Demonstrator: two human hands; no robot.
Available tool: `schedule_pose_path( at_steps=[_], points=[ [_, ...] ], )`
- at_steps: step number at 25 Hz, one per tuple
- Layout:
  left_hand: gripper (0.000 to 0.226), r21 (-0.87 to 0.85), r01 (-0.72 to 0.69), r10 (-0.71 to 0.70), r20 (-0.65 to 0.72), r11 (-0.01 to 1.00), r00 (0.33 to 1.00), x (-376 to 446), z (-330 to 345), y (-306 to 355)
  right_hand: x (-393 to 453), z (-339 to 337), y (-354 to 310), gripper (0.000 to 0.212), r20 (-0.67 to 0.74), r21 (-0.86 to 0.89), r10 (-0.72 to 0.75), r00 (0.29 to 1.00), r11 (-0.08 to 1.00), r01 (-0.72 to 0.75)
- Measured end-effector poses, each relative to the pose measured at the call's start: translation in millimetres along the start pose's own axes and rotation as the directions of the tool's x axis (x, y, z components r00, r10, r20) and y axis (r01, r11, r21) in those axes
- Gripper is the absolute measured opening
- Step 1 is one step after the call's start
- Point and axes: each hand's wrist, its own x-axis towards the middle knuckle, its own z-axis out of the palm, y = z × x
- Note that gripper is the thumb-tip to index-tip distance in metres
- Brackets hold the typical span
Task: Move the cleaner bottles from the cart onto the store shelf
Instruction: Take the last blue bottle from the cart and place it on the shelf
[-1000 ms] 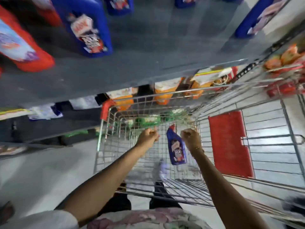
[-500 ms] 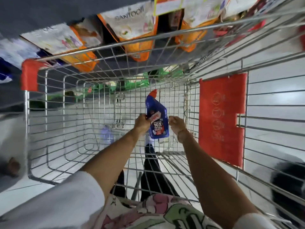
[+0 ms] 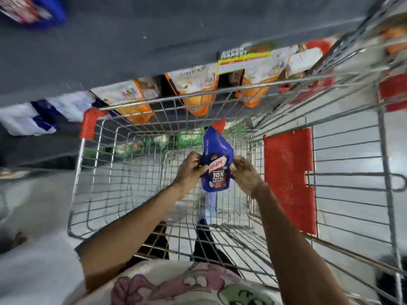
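A blue cleaner bottle with a red cap and a red-and-white label hangs upright inside the wire cart. My left hand grips its left side and my right hand grips its right side. The bottle's cap reaches almost to the cart's front rim. The grey store shelf runs across the top, just beyond the cart. A blurred blue bottle stands on it at the far left.
Orange and white pouches hang on a lower shelf right behind the cart's front rim. Green packs sit lower still. A red flap closes the cart's child seat on the right. A second cart's wires stand at the far right.
Both hands reached down into the cart and closed on the blue bottle, and they now hold it higher, near the front rim. My view has tilted back up toward the shelf.
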Motion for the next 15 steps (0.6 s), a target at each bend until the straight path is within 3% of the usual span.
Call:
schedule_pose_path(
  at_steps=[4,9,15],
  points=[
    [0.025,-0.09,-0.285,0.279,-0.075,0.954,0.957,-46.1,-45.5,67.6,-22.9,50.1,-80.1,0.03,0.208,-0.113,-0.286,0.935,0.943,0.314],
    [0.022,-0.07,-0.547,0.537,-0.12,0.834,0.835,-81.3,-125.5,154.0,-45.6,134.4,-188.2,0.039,0.4,-0.111,-0.522,0.753,0.788,0.605],
    [0.029,0.007,-0.67,0.662,-0.164,0.742,0.731,-71.9,-181.6,254.5,-45.3,196.6,-285.5,0.041,0.344,-0.153,-0.702,0.624,0.614,0.775]
  ],
)
